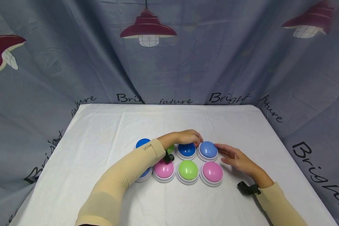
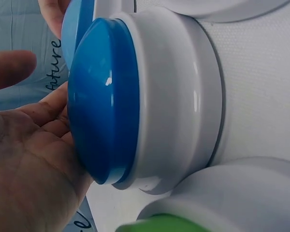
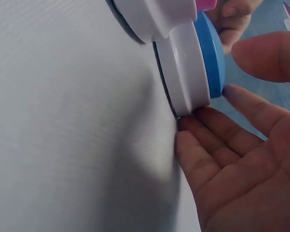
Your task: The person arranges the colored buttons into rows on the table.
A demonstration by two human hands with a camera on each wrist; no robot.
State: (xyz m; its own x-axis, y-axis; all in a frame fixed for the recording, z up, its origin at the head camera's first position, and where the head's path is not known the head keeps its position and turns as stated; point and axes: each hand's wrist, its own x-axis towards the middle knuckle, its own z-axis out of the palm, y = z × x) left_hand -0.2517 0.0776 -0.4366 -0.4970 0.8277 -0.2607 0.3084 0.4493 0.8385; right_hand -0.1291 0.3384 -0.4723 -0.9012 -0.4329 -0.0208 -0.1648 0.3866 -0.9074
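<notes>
Dome push buttons on white round bases stand close together in two rows. My left hand [image 1: 187,137] reaches over the back row, behind a dark blue button [image 1: 186,150]. Its fingertips come down by the left rim of a lighter blue button [image 1: 208,149]. In the left wrist view the thumb stands apart from the dark blue dome [image 2: 104,101]. On the other side, my right hand [image 1: 237,160] touches the lighter blue button with extended fingers. Seen from the right wrist, those fingers [image 3: 227,130] lie along its base and dome edge, with the thumb held away.
In the front row are a pink button [image 1: 212,171], a green one [image 1: 188,170] and another pink one [image 1: 164,169]. The left forearm partly hides more blue and green buttons at the left. A white cloth [image 1: 107,122] covers the table, and a printed curtain [image 1: 172,69] hangs behind.
</notes>
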